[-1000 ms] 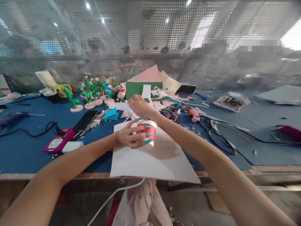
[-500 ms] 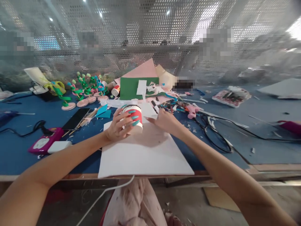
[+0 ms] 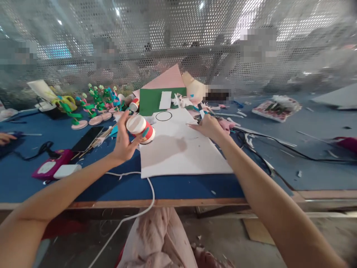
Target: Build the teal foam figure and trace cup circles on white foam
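My left hand [image 3: 125,143] grips a red and white paper cup [image 3: 140,128], lifted and tilted over the left edge of a white sheet [image 3: 181,152] on the blue table [image 3: 83,182]. A black circle [image 3: 163,116] is drawn near the sheet's far edge. My right hand [image 3: 208,125] rests on the sheet's far right corner, fingers closed on a black and white marker [image 3: 201,111] that sticks up from it.
Behind the sheet lie green [image 3: 150,102] and pink paper, scraps and a glue gun [image 3: 227,124]. Small paper plants on pink discs [image 3: 93,106] stand at the back left, beside a phone [image 3: 87,138] and a pink device [image 3: 48,168]. Black cables [image 3: 259,149] run on the right. Another person's hand [image 3: 4,138] shows at the far left.
The left hand has lifted the cup off the sheet and tilted it leftward, uncovering a drawn circle. The sheet has slid farther onto the table. The right hand now holds a marker.
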Demonstrator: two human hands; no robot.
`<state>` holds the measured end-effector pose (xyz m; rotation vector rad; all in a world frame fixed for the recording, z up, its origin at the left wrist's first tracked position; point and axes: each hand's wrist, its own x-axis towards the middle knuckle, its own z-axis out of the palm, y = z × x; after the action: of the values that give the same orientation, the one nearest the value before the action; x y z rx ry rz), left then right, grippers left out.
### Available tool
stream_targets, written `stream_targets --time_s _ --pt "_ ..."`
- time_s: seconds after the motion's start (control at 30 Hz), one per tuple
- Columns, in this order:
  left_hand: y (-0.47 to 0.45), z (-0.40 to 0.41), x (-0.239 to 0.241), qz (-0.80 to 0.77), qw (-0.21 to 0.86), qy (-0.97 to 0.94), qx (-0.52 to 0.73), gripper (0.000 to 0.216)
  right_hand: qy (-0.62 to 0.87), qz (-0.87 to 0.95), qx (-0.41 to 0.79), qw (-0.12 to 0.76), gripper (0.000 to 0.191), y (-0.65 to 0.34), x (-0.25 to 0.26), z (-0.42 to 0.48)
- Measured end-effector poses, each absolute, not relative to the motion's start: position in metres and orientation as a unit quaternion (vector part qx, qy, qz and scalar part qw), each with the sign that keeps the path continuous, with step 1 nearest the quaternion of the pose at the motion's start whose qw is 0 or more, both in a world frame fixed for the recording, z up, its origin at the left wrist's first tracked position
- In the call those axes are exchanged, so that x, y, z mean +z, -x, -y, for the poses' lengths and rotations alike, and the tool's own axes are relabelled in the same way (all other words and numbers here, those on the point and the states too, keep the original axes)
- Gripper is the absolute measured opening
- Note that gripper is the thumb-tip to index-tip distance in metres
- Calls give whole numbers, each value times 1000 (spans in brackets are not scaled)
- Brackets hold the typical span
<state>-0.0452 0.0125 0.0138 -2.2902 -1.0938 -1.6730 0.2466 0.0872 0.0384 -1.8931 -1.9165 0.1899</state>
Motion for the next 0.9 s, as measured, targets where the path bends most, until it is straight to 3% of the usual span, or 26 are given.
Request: stream_targets --time_s 0.1,0.2,0.27,0.33,0.43,0.53,0.6,0.67,0.9 --pt "46 -25 -10 385 -70 757 -524 72 706 660 -27 254 49 -239 39 -81" --pt "44 -34 -23 384 -157 770 -485 72 667 654 -90 345 52 -237 50 -73" --pt "42 -36 -25 388 -144 776 -477 73 611 679 -32 406 47 -235 59 -68" --pt "42 -33 -24 390 -65 778 -488 75 516 729 141 427 46 -230 63 -60" --pt "43 -22 -16 363 149 760 -518 78 310 763 470 316 51 -215 59 -43" --pt "41 -5 -3 229 345 750 -517 62 204 740 638 69 51 -197 47 -27" --pt "36 6 6 127 405 773 -472 41 201 717 667 -20 50 -189 40 -21" --pt "30 15 12 122 419 824 -362 21 205 711 672 -29 49 -186 36 -19" --pt "18 17 16 241 389 836 -302 15 248 776 580 7 37 -190 41 -20"
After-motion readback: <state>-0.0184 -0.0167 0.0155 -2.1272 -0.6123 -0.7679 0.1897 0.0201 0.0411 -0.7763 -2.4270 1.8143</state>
